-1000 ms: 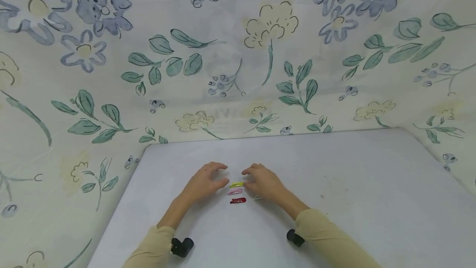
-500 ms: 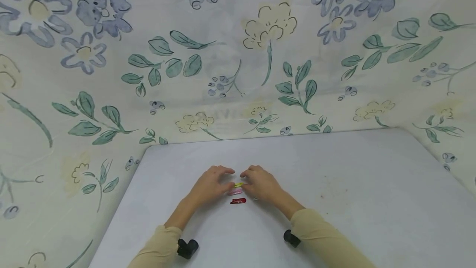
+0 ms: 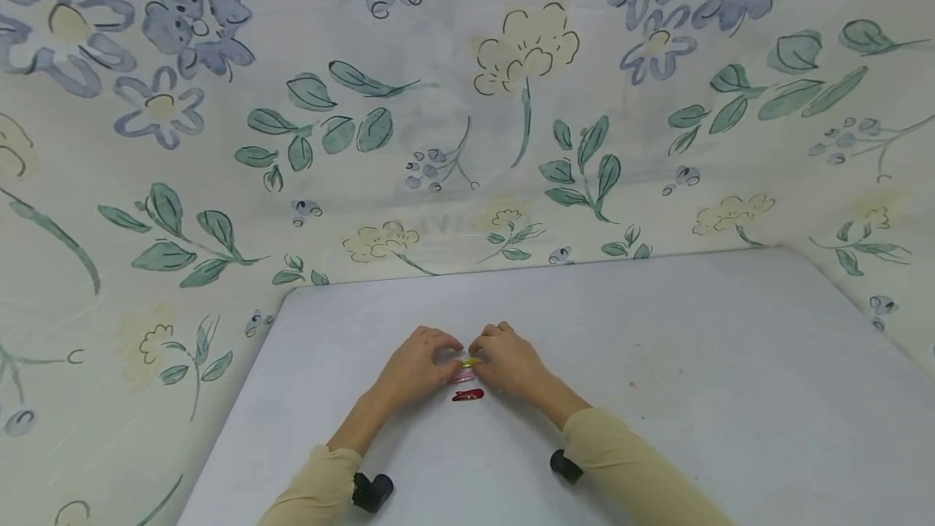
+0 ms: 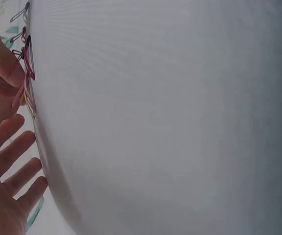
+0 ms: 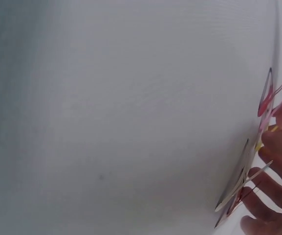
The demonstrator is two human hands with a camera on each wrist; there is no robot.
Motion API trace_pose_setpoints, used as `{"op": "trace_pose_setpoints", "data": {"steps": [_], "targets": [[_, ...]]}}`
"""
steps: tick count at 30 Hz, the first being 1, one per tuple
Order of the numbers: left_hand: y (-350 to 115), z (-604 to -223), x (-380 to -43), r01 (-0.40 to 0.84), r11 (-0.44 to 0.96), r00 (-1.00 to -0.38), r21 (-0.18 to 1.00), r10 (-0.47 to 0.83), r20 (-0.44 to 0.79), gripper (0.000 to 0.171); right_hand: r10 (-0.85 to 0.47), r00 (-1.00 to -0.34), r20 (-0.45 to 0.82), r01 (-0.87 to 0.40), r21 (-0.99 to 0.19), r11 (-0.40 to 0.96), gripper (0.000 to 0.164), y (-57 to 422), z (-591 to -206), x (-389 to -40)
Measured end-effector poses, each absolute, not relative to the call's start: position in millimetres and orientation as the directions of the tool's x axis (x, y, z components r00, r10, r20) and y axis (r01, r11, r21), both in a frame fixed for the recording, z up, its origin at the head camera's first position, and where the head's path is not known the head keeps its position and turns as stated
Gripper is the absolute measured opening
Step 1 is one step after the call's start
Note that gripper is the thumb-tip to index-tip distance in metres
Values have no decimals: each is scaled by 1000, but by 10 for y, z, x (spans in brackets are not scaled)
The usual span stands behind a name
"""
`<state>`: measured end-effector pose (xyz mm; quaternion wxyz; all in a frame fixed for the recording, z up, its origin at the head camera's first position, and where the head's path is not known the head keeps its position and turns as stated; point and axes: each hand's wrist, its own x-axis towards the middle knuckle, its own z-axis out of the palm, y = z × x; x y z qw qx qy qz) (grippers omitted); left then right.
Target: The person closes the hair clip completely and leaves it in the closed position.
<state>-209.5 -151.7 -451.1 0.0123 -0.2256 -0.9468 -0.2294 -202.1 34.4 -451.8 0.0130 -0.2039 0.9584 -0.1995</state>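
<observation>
left hand [image 3: 416, 367] and right hand [image 3: 510, 360], fingers bent, have drawn in to the yellow hair clip [image 3: 470, 363] between them on the desk [image 3: 730, 396], likely within fingertip reach, though whether either grips it cannot be told.

In the head view, the left hand [image 3: 416, 365] and right hand [image 3: 510, 360] hide the ends of the yellow hair clip [image 3: 470, 363]; whether either pinches it cannot be told. The left hand covers part of the pink hair clip [image 3: 463, 377]. Both sleeves [image 3: 637, 461] leave the bottom edge.
</observation>
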Motion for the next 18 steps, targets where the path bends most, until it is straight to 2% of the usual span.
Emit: {"op": "trace_pose_setpoints", "data": {"steps": [8,18], "targets": [[-1504,-4514,-2103,449,798,-891,403,431,141,11,-405,-911,78,-405,-347,846,14,329,-4533,-2024],[-1490,-4508,-2107,433,810,-899,396,422,120,8,-412,-905,111,-424,-327,844,10,333,-4538,-2021]]}}
